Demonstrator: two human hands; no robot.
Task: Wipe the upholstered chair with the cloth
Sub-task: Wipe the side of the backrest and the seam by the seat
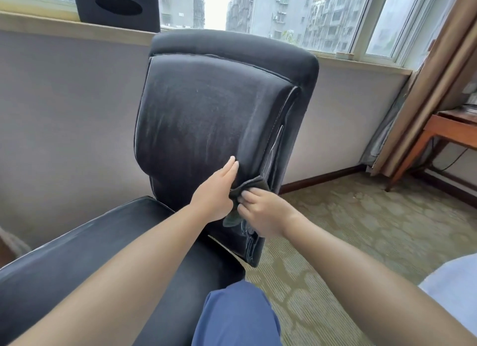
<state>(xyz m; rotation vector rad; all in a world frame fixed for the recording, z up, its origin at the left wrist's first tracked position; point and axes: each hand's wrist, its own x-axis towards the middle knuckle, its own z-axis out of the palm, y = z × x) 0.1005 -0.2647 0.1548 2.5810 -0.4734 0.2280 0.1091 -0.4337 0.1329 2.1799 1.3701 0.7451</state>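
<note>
A dark grey upholstered chair point(206, 108) fills the middle of the view, its tall backrest facing me and its seat running to the lower left. A dark cloth point(247, 187) is bunched between my two hands at the lower right edge of the backrest. My right hand point(263, 214) grips the cloth with curled fingers. My left hand point(216, 190) lies with straight fingers against the backrest, touching the cloth's left side. Part of the cloth hangs below the hands, half hidden.
A black tissue box point(116, 6) stands on the window ledge behind the chair. A wooden table point(444, 136) and a beige curtain point(426, 92) are at the right. Patterned carpet point(348, 229) covers the floor. My blue-clad knee point(237, 317) is below.
</note>
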